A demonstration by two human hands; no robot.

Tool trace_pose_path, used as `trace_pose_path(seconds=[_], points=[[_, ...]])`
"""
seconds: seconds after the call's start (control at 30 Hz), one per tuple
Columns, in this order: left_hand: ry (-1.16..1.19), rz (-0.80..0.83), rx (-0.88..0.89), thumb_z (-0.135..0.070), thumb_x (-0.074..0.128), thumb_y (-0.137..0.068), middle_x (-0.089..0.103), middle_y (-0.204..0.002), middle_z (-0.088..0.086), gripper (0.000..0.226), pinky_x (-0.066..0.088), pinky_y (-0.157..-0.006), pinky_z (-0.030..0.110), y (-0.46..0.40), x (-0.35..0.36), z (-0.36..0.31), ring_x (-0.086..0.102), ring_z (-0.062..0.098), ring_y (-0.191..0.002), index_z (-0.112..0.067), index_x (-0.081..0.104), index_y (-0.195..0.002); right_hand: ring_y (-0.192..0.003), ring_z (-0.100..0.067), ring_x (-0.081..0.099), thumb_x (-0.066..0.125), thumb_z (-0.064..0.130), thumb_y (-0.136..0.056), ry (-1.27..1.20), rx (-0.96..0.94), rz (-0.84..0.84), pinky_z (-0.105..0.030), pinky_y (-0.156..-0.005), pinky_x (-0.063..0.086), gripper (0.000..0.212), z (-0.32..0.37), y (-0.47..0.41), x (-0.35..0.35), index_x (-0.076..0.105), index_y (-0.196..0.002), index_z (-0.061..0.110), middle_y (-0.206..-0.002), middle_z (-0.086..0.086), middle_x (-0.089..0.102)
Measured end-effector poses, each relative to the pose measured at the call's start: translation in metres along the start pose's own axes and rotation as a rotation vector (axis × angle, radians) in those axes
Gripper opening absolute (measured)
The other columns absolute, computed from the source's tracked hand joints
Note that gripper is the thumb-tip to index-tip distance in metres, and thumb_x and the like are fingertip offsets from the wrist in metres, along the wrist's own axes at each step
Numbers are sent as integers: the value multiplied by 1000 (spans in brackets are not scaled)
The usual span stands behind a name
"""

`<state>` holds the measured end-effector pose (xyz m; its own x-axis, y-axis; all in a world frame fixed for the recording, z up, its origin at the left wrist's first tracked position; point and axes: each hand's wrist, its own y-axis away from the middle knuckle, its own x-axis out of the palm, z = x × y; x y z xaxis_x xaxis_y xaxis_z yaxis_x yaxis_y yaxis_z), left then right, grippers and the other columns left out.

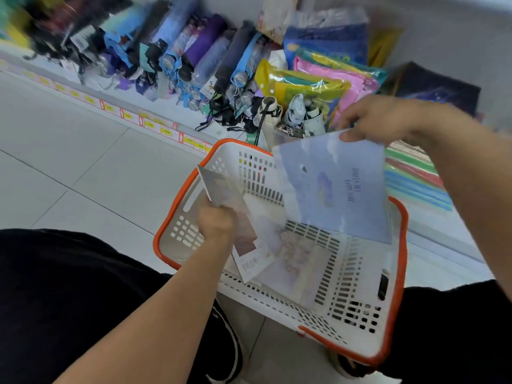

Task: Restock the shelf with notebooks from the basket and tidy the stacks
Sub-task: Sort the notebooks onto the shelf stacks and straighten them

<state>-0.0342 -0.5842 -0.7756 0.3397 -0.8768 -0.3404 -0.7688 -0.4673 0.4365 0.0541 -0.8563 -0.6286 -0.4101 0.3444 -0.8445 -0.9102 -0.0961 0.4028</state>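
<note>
**Both hands hold notebooks over the basket**

A white basket (279, 297) with an orange rim sits on the tiled floor (69, 162) between the person's knees, which are clad in black.

The left hand (217, 223) is at 9 o'clock inside the basket, closed in a fist around a notebook (221, 189) with a grey and pink cover. That notebook stands tilted, its top corner rising above the basket's rim and its lower end down among the others.

The right hand (385, 120) is at 1 o'clock, above the basket's far edge. Its thumb and fingers pinch the top corner of a pale blue notebook (335, 187), which hangs down from the grip, clear of the basket's floor, with small dark print on its cover.

More notebooks (291, 261) lie flat on the basket's bottom, pale and overlapping; how many there are cannot be told.

Beyond the basket, at 12 o'clock, runs a low shelf (110, 106) with yellow price tags along its edge. On it lie folded umbrellas (199, 51) in blue, purple and black, side by side, and to their right colourful plastic packs (313, 87). At 2 o'clock, under the right forearm, a stack of striped items (415, 178) shows in green, red and blue.
</note>
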Motion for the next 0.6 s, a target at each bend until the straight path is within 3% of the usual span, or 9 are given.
trace_pose_path(seconds=[0.1,0.17,0.23,0.27,0.33,0.4,0.47,0.53,0.6], points=[[124,79,-126,2,50,-90,66,-108,7,33,55,-83,39,8,4,-7,64,27,-92,-12,62,-117,-57,-11,57,60,12,-96,-491,115,48,-20,-48,48,6,-2,27,-23,65,-100,12,-82,-6,59],[282,165,-299,-3,52,-88,71,-102,15,22,60,-71,45,17,3,-17,70,32,-82,-8,66,-105,-48,-5,57,56,9,-96,-732,186,117,-15,-42,48,8,-11,43,-18,62,-92,11,-77,-4,59],[487,362,-317,-8,49,-91,72,-93,14,20,58,-57,35,27,-1,-32,71,27,-70,-7,67,-101,-47,-7,60,55,6,-96,-866,225,220,-17,-42,51,10,-16,58,0,60,-87,10,-70,-5,62],[600,465,-290,-15,46,-94,71,-98,12,25,57,-61,32,31,-2,-41,70,26,-76,-8,66,-106,-48,-8,61,56,5,-95,-863,233,263,-19,-42,52,6,-15,65,8,59,-91,8,-69,-5,63],[876,645,-255,-27,40,-96,64,-117,16,39,55,-78,39,35,-10,-56,65,32,-97,-8,60,-124,-59,-14,67,60,7,-94,-799,235,312,-26,-48,57,8,-10,71,20,60,-102,7,-76,-8,68],[1009,641,-256,-49,36,-97,65,-116,17,50,51,-86,45,43,-20,-71,65,34,-97,-14,64,-119,-82,-25,70,61,8,-94,-788,232,318,-40,-67,62,16,-3,71,25,62,-110,4,-95,-16,72],[1020,619,-182,-79,33,-82,69,-114,16,80,47,-95,47,49,-33,-87,66,36,-102,-16,67,-119,-92,-31,67,61,7,-95,-816,204,309,-46,-82,56,16,7,74,24,61,-110,4,-103,-20,71],[866,677,-86,-71,48,-79,66,-123,19,80,43,-103,52,56,-46,-106,62,38,-113,-9,62,-128,-85,-28,67,60,5,-95,-841,180,283,-43,-82,55,5,11,77,26,61,-100,6,-94,-16,71],[675,612,59,-28,61,-89,65,-123,20,43,46,-102,55,60,-54,-123,64,37,-111,-5,62,-125,-84,-27,68,61,0,-93,-871,170,246,-42,-81,56,7,11,79,24,61,-95,7,-92,-14,71]])
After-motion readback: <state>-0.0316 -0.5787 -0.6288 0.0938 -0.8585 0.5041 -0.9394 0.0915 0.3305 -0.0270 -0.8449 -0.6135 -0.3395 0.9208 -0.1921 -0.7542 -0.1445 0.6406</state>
